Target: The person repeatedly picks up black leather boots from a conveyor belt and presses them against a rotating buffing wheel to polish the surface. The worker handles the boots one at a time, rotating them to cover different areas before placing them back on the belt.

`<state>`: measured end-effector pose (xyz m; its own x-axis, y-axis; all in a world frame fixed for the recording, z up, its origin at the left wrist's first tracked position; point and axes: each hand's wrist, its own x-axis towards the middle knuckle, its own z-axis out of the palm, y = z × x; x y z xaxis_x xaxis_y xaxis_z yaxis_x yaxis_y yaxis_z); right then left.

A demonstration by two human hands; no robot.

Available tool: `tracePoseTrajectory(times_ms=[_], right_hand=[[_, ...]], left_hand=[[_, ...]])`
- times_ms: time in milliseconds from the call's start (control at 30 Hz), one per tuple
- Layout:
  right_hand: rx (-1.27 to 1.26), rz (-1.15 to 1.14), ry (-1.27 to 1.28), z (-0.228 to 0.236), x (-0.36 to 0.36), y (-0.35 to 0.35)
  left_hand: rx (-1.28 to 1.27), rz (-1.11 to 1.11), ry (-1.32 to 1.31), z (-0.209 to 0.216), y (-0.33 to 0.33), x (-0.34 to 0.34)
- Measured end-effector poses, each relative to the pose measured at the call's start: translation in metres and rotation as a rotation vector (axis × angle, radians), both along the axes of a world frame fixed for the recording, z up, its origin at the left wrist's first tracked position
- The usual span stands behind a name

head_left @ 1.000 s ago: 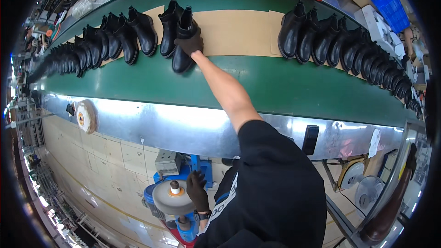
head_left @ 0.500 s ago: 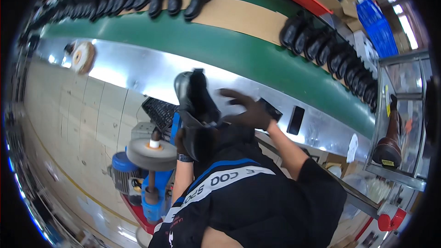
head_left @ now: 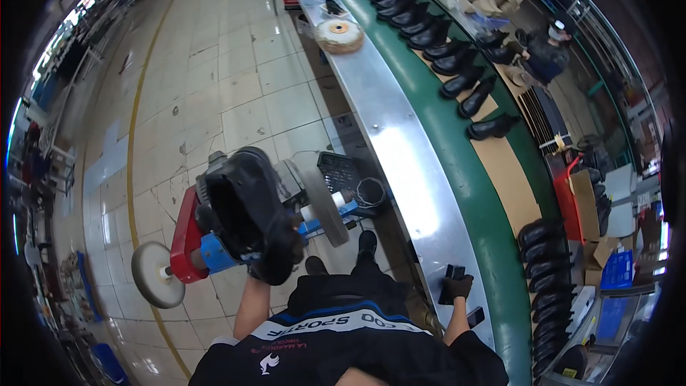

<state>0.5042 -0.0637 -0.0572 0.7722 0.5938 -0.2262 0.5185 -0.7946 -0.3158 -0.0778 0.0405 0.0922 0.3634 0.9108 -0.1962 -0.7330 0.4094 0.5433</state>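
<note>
In front of me on the left is a black leather ankle boot, its dark opening showing. My left hand grips it from below and behind, mostly hidden by the leather. I cannot tell whether a second boot is held with it. My gloved right hand reaches down to the metal ledge on the right. Its fingers close around a small black block, and a black phone lies beside that wrist.
Polishing wheels on a red and blue machine stand close beyond the boot. Another buffing wheel lies on the ledge. Black boots line the green conveyor. A black crate is under the ledge; a person sits across the line.
My view has turned left toward the machine and floor. The boot has moved over the machine side with my left hand. My right hand, earlier open and blurred, has closed around the black block.
</note>
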Motion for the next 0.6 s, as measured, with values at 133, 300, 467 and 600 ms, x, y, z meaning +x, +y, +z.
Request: tracePoseTrajectory(times_ms=[133, 300, 467, 600], right_hand=[[-0.076, 0.246, -0.072, 0.003, -0.007, 0.020], [-0.131, 0.191, -0.006, 0.020, 0.000, 0.034], [-0.229, 0.227, 0.037, 0.058, -0.031, 0.069], [-0.181, 0.553, 0.149, 0.035, -0.007, 0.078]], left_hand=[[0.023, 0.206, 0.042, 0.011, -0.055, -0.046], [-0.005, 0.312, 0.006, -0.008, -0.091, -0.056], [-0.056, 0.324, -0.007, -0.017, -0.116, -0.045], [-0.082, 0.264, -0.036, -0.025, -0.109, -0.032]])
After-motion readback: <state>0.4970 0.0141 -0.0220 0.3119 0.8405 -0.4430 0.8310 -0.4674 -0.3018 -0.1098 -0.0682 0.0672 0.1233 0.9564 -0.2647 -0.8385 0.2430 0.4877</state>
